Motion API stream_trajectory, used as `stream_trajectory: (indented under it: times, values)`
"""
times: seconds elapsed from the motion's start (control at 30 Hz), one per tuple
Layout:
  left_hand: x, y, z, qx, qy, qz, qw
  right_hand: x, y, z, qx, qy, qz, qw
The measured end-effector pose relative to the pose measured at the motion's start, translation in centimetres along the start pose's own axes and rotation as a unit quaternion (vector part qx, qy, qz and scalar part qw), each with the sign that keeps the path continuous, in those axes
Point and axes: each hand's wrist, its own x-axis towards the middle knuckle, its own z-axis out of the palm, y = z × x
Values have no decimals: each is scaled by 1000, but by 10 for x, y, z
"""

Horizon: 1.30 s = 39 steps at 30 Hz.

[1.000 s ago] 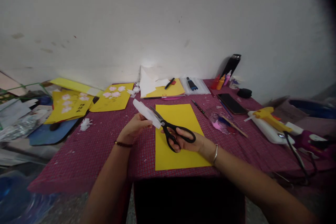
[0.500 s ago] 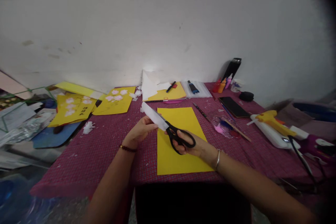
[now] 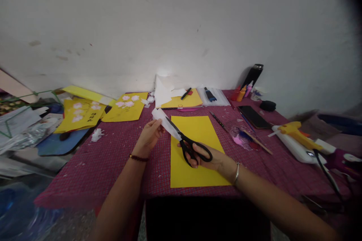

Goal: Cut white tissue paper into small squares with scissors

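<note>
One white strip [image 3: 168,127] slopes from left grip [image 3: 150,135] to black scissors [image 3: 187,139].

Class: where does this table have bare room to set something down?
Speckled cloth lies bare between the white clump and the left arm; more between the wooden stick and the right arm. Crowded: along the wall, papers and bottles; at the right end, a glue gun. Scissors are held partly over the plain yellow sheet.
</note>
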Motion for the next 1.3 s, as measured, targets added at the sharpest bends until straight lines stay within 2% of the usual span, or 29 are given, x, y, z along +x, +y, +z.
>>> stream_trajectory:
  times: [0.27, 0.47, 0.63, 1.07, 1.3]
  values:
    - [0, 0, 1, 13, -17, -11, 1000, 1, 2, -5, 93, -21, 47, 994]
    - [-3, 0, 5, 39, -52, -51, 997, 0, 6, -9, 124, -14, 53, 991]
    - [-5, -1, 9, 72, -70, -71, 992, 1, 6, -9, 131, -10, 52, 990]
    - [-6, -10, 12, 136, -61, -89, 985, 3, 9, -7, 133, 7, 29, 991]
    - [-9, -13, 14, 151, -85, -96, 980, 3, 12, -7, 126, 19, 22, 992]
